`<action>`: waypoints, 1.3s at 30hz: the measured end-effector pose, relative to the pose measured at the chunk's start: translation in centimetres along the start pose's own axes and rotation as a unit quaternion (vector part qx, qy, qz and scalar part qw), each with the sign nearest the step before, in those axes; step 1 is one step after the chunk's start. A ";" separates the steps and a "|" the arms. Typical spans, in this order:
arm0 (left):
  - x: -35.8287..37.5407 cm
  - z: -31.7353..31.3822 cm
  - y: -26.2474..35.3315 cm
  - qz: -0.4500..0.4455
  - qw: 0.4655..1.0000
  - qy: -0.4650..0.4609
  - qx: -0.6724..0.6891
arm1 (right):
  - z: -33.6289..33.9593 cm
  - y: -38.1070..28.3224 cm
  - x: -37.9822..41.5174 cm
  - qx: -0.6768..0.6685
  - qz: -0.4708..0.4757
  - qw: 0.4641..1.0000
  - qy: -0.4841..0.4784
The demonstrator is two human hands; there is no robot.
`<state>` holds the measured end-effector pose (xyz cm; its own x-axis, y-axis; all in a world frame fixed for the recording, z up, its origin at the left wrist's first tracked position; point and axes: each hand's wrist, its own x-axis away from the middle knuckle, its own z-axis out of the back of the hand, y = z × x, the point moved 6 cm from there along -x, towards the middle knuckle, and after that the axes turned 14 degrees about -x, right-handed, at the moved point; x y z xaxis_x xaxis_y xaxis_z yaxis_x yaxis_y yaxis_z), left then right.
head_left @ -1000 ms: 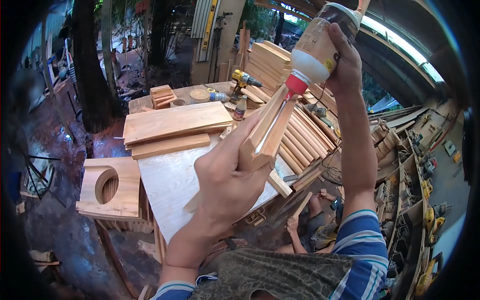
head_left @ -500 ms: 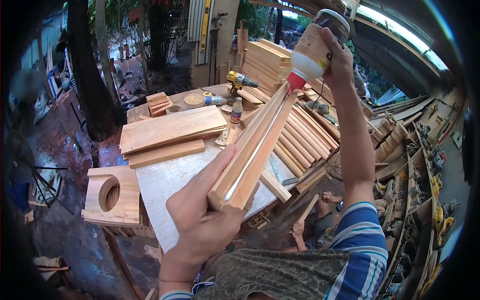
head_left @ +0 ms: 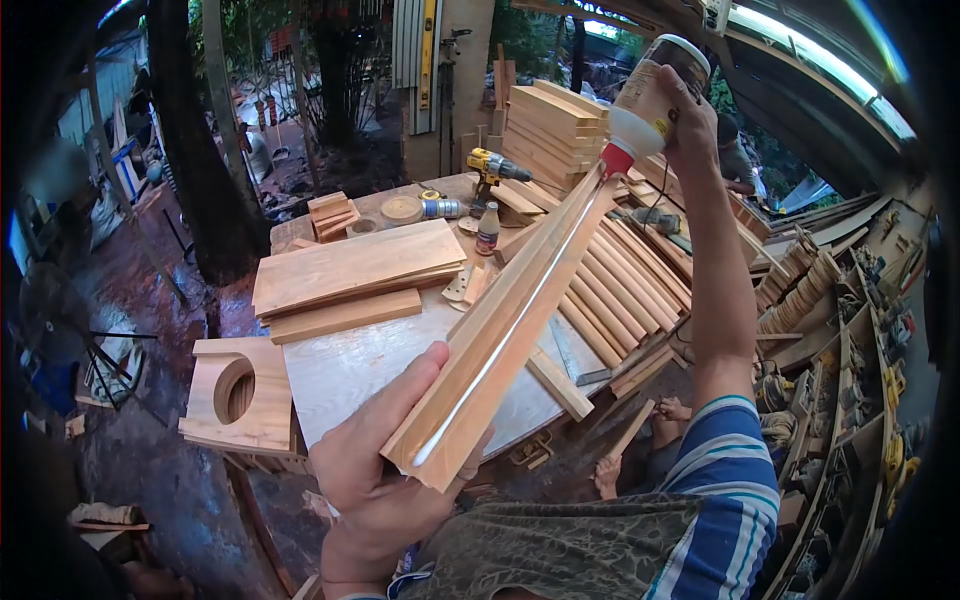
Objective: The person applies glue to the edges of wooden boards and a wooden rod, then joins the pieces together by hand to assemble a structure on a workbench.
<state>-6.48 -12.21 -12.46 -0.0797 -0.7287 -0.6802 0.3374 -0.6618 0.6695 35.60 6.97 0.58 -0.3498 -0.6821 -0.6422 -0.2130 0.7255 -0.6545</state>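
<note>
My left hand (head_left: 385,480) grips the near end of a long grooved wooden strip (head_left: 470,365), thumb along its side and fingers beneath. The strip slants up and away from me over the workbench. A white bead of glue (head_left: 520,312) runs along its groove from the near end toward the far end. Tipped nozzle-down, a glue bottle (head_left: 640,105) with a red cap sits in my right hand (head_left: 692,125). Its red tip meets the far end of the strip. Where the tip touches the groove is too small to make out.
On the workbench (head_left: 335,365) lie flat boards (head_left: 355,265), rounded wooden slats (head_left: 615,290), a cordless drill (head_left: 495,170) and a small bottle (head_left: 488,230). Stacked planks (head_left: 550,130) stand behind. Below right, another person's hand (head_left: 607,473) holds a piece of wood. Tool shelves (head_left: 850,420) line the right.
The strip's near end has come lower and to the left with my left hand, and more of its grooved face shows. The bottle stays at the far end; the whole view has shifted slightly.
</note>
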 end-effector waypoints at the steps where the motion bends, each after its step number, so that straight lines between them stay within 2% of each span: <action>1: 0.1 -0.1 0.0 0.001 1.000 0.000 0.000 | 0.3 0.1 -0.1 0.000 -0.001 1.000 0.000; 9: 0.8 -0.7 0.1 -0.032 0.999 0.013 -0.010 | 3.2 0.6 -1.5 0.008 -0.002 1.000 0.006; 13: 1.0 -0.6 0.1 -0.012 1.000 0.024 -0.004 | 3.4 0.5 -1.3 0.002 0.007 1.000 -0.009; 16: 0.7 -0.4 -0.2 -0.014 1.000 0.027 0.001 | 3.4 0.3 -0.7 -0.019 0.029 0.999 0.020; 18: 0.4 -0.4 0.5 -0.089 0.995 0.026 -0.029 | 4.3 0.8 -1.5 -0.034 0.043 0.998 0.023; 20: 0.4 -0.4 0.7 -0.079 0.996 0.021 -0.030 | 5.1 1.1 -1.7 -0.050 0.055 0.997 0.025; 26: 0.5 -0.3 0.6 -0.049 0.998 0.036 -0.026 | 4.5 0.7 -2.0 -0.026 0.016 0.999 0.009; 28: 0.6 0.0 0.2 -0.037 0.998 0.036 -0.037 | 4.4 1.7 -2.7 -0.041 -0.040 0.997 -0.042; 29: 0.7 0.4 -0.5 -0.037 0.998 0.058 -0.006 | 4.7 2.0 -3.5 -0.043 -0.039 0.998 -0.040; 31: 0.7 1.2 -1.3 -0.037 0.996 0.072 0.024 | 3.7 3.9 -3.7 -0.114 -0.143 0.977 -0.111; 32: 0.7 1.6 -1.7 -0.016 0.997 0.071 0.008 | 3.7 4.4 -3.7 -0.127 -0.175 0.970 -0.109; 33: 0.8 2.2 -2.5 0.006 0.997 0.071 -0.008 | 3.8 5.1 -3.9 -0.129 -0.176 0.970 -0.106; 34: 0.6 3.1 -3.1 -0.040 0.990 0.074 -0.110 | 3.8 6.1 -4.4 -0.149 -0.201 0.960 -0.128; 35: 0.7 3.4 -4.0 0.005 0.993 0.109 -0.033 | 4.1 7.3 -4.9 -0.169 -0.226 0.948 -0.147; 37: 0.1 4.9 -5.4 -0.026 0.993 0.102 -0.056 | 5.0 10.4 -6.9 -0.144 -0.213 0.949 -0.179; 38: 0.0 5.7 -6.2 -0.003 0.992 0.107 -0.066 | 3.4 9.6 -4.6 -0.202 -0.230 0.943 -0.127; 39: 0.0 6.6 -6.9 0.021 0.990 0.113 -0.078 | 2.7 9.9 -4.3 -0.204 -0.214 0.949 -0.113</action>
<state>-15.02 -8.81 -15.15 0.1431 -0.6852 -0.7141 0.4780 -0.5840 0.6561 37.43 16.85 -4.23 0.0430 -0.8910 -0.4519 -0.6434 0.3213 -0.6948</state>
